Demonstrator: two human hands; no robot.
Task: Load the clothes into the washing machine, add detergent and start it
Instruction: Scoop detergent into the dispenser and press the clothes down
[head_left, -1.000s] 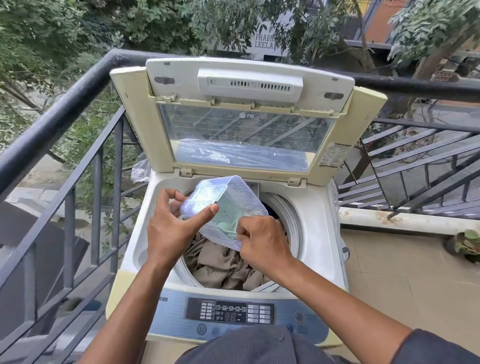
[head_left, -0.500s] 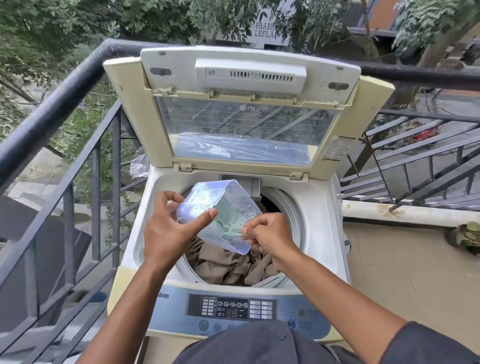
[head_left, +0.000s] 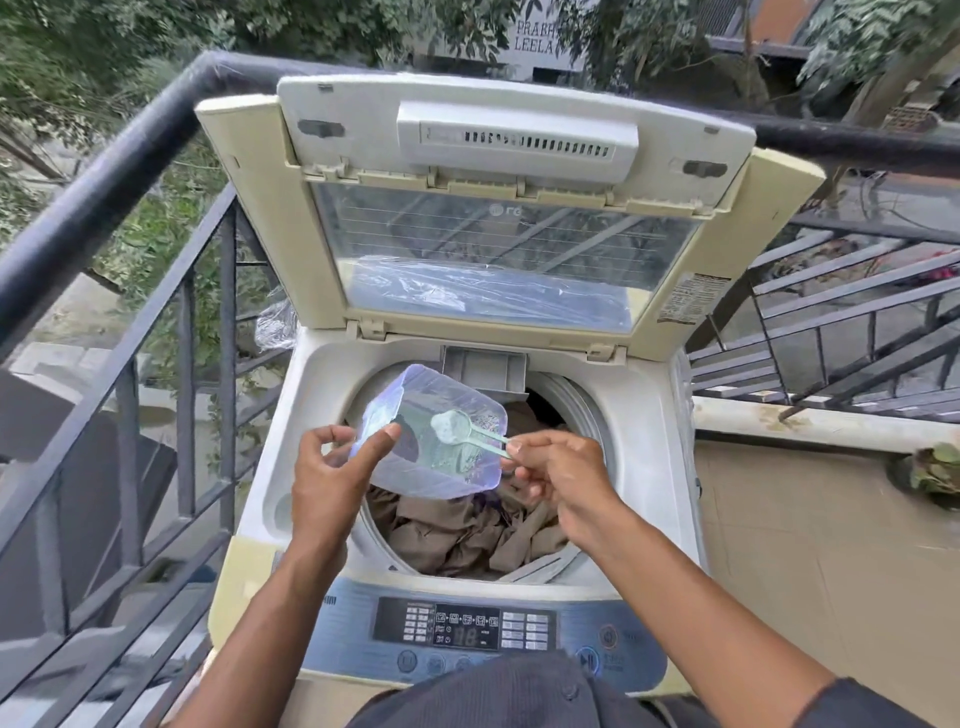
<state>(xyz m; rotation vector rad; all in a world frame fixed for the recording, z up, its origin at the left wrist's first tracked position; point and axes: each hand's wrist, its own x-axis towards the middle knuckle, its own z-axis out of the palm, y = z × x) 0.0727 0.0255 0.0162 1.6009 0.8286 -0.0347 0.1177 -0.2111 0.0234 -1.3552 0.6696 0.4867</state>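
A top-loading washing machine (head_left: 644, 447) stands with its lid (head_left: 498, 218) raised. Brown clothes (head_left: 457, 530) fill the drum. My left hand (head_left: 332, 483) grips a clear plastic detergent container (head_left: 447, 467), tilted over the drum opening. My right hand (head_left: 561, 478) pinches the handle of a small pale green scoop (head_left: 457, 427) heaped with white powder, held above the container's mouth. The control panel (head_left: 467, 629) at the front shows a lit display.
A black metal railing (head_left: 130, 171) runs along the left and behind the machine. Tiled balcony floor (head_left: 831, 545) lies to the right, with a small potted plant (head_left: 935, 467) at its edge. Crumpled clear plastic (head_left: 275, 327) sits behind the machine's left corner.
My right hand has drawn the scoop, loaded with powder, out of the container. The container has tipped a little lower in my left hand.
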